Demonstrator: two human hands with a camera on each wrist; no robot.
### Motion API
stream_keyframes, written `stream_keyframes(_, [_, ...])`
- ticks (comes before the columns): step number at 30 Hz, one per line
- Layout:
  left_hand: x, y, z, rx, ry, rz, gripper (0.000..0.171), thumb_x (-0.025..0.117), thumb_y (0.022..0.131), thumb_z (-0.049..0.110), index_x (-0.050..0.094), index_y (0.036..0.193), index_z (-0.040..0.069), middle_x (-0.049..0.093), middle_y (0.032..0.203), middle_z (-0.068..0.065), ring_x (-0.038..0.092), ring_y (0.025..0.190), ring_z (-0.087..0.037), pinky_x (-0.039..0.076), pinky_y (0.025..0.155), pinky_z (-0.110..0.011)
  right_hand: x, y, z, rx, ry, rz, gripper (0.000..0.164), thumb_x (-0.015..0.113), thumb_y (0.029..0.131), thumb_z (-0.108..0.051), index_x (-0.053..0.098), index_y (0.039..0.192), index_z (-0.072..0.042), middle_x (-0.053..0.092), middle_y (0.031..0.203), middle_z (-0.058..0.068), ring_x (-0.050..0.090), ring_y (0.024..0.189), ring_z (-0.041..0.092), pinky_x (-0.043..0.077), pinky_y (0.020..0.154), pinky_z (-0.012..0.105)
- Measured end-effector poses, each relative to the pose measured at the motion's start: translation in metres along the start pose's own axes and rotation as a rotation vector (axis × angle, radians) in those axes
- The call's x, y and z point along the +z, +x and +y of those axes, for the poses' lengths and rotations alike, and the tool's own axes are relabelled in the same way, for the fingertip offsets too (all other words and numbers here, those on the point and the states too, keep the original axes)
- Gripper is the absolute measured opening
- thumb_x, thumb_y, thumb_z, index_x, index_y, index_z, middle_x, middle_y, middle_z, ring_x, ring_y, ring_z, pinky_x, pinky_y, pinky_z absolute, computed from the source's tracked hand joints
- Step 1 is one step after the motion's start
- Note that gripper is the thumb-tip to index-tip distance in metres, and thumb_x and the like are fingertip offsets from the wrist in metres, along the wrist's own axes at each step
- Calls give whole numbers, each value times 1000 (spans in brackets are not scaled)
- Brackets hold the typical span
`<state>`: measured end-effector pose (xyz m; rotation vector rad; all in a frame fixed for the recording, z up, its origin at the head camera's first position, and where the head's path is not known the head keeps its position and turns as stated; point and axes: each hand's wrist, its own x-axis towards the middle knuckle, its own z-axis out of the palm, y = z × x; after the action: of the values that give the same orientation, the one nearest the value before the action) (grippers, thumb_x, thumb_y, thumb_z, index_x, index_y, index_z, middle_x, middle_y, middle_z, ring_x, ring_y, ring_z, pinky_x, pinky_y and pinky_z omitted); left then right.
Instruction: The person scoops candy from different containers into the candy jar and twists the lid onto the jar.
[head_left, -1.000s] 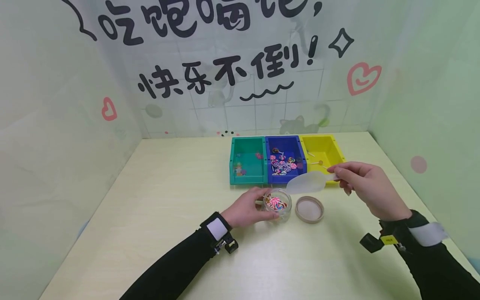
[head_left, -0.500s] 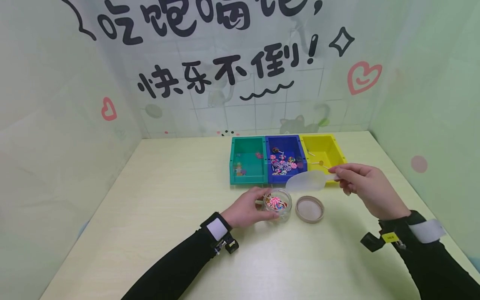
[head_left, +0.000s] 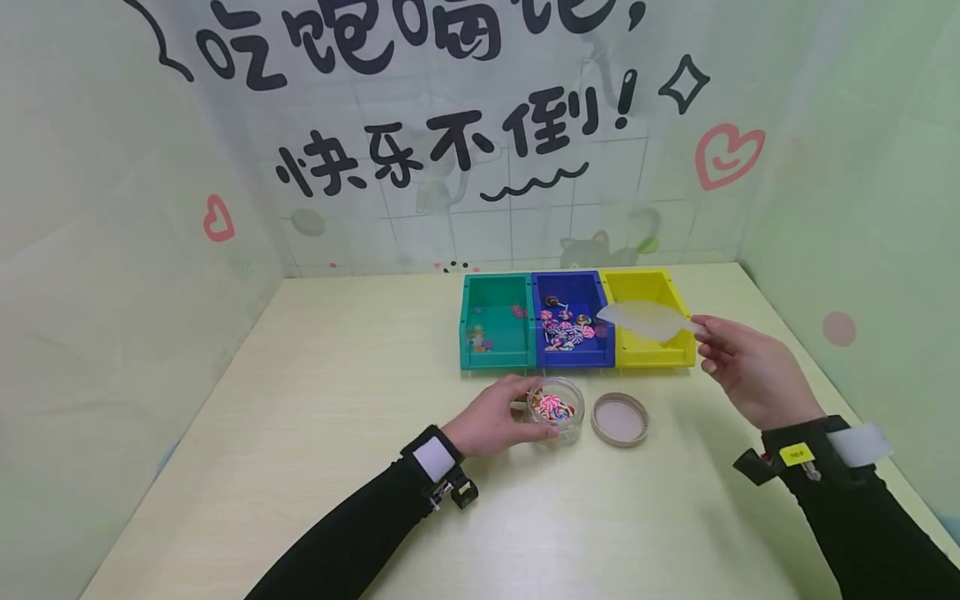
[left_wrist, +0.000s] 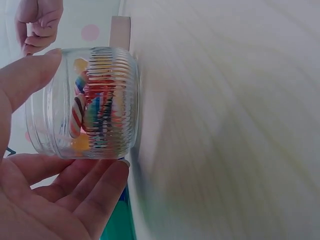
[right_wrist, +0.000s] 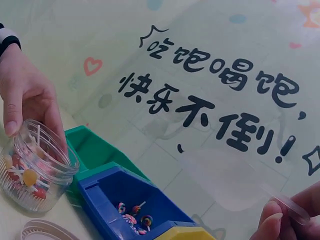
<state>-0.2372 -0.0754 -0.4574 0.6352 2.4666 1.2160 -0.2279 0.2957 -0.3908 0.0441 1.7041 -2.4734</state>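
Observation:
A clear glass jar (left_wrist: 95,102) with colourful small lollipops inside stands on the table, its mouth uncovered. My left hand (head_left: 501,417) grips its side, thumb and fingers on opposite faces. The right hand (head_left: 750,367) pinches the handle of a translucent white scoop (head_left: 647,320), which hovers over the yellow bin (head_left: 652,358); in the right wrist view no candy shows on it. Beside the yellow bin is a blue bin (head_left: 573,358) with many swirl lollipops (head_left: 566,335). The jar's round lid (head_left: 619,419) lies on the table right of the jar.
Left of the blue bin sits a green bin (head_left: 498,360) with a few small coloured pieces. The three bins stand in a row towards the table's back edge. A printed curtain (head_left: 465,225) hangs behind the table.
My right hand has lifted and moved away with the scoop, from near the jar's mouth to over the yellow bin. The left hand and jar have stayed in place.

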Motion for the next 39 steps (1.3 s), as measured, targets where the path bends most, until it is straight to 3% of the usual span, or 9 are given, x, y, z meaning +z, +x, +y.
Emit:
stream_keyframes(4, [-1,0,0,0,-4,0,80,88,96,35,52,164,11,60,146,-11,58,142,-31,58,112,-39,-6,5,3,12,77,66,14,69,110,-24,80,118,-18,78,106,-6,66,93,10,58,80,18])
stream_keyframes(11, [-1,0,0,-2,-18,1,80,88,96,35,52,164,11,60,147,-11,58,143,-32,57,113,-40,-21,16,17,64,36,181,12,76,105,-24,78,117,-21,81,107,-9,70,96,8,60,80,18])
stream_keyframes(15, [-1,0,1,-9,-2,3,81,88,96,36,52,163,11,61,147,-11,58,144,-33,57,114,-41,-25,21,27,114,-6,233,31,82,99,-29,68,125,-19,81,104,-11,71,97,7,60,81,17])
stream_keyframes(20, [-1,-1,2,-15,-4,7,81,88,95,36,52,163,11,61,147,-11,58,143,-32,57,114,-42,-26,27,39,150,-23,250,53,83,98,-29,54,139,-13,83,101,-10,75,93,5,62,82,18])
stream_keyframes(28, [0,-1,1,-15,-8,8,79,88,96,36,54,162,10,61,147,-11,58,142,-33,57,114,-43,-30,31,51,188,-22,256,43,77,104,-24,52,138,-13,84,101,-8,78,94,5,63,84,18])
stream_keyframes(34, [0,-1,0,-11,-17,5,79,88,96,34,54,162,11,61,146,-10,59,142,-32,57,113,-42,-35,30,56,193,-43,265,46,74,106,-26,52,144,-12,82,102,-9,78,96,5,64,85,19])
stream_keyframes(39, [0,0,-1,-6,-9,3,79,88,96,35,53,162,10,61,145,-10,59,142,-32,57,114,-41,-39,25,57,206,-100,290,71,74,106,-31,40,164,-7,67,116,-11,76,98,3,63,87,18])
